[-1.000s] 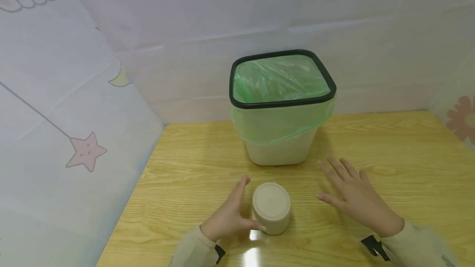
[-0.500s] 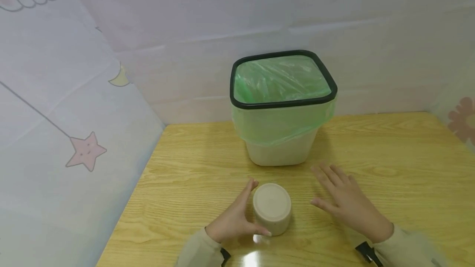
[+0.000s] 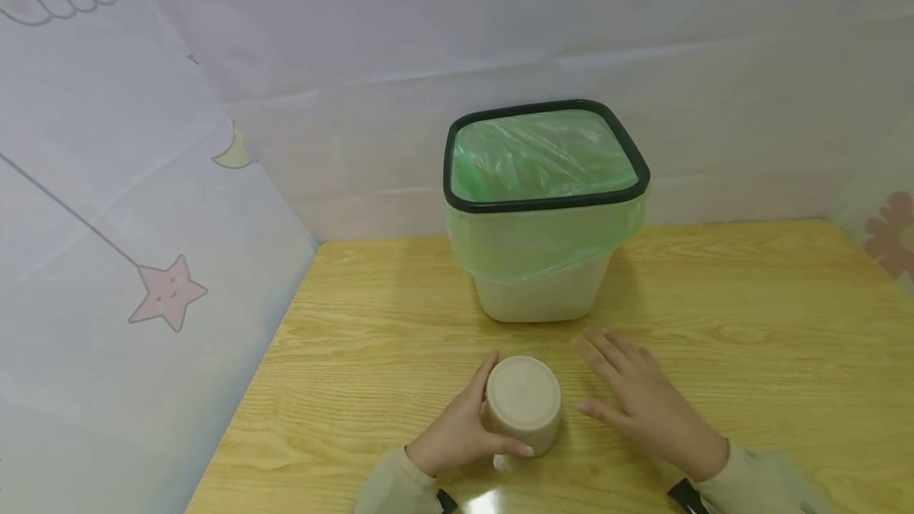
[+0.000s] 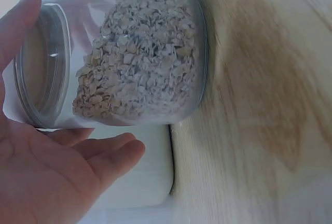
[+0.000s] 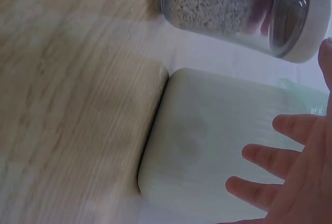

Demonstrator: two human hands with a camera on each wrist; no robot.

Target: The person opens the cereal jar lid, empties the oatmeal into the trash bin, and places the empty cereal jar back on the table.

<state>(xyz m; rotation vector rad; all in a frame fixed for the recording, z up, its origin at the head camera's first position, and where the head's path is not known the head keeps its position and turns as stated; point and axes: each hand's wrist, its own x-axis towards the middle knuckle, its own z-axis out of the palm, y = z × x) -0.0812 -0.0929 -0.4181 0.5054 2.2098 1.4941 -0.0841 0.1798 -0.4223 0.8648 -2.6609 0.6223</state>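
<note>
A clear jar (image 4: pixel 140 58) of oat flakes with a pale cream lid (image 3: pixel 524 392) stands upright on the table. My left hand (image 3: pixel 457 431) is cupped around the jar's left side, thumb across the front and fingers behind. In the left wrist view its fingers (image 4: pixel 116 156) look fairly straight beside the jar; whether they press on the glass is hard to tell. My right hand (image 3: pixel 643 403) hovers to the right of the jar, apart from it, fingers spread and holding nothing.
Behind the jar stands a cream bin (image 3: pixel 539 296) with a black rim (image 3: pixel 550 203) and a green plastic liner (image 3: pixel 550 153). The wood-grain table (image 3: pixel 343 371) meets a printed wall covering (image 3: pixel 357 141) at the back and left.
My left hand has moved right and closer around the jar. The right hand has moved left toward the jar. The jar and the bin have stayed in place.
</note>
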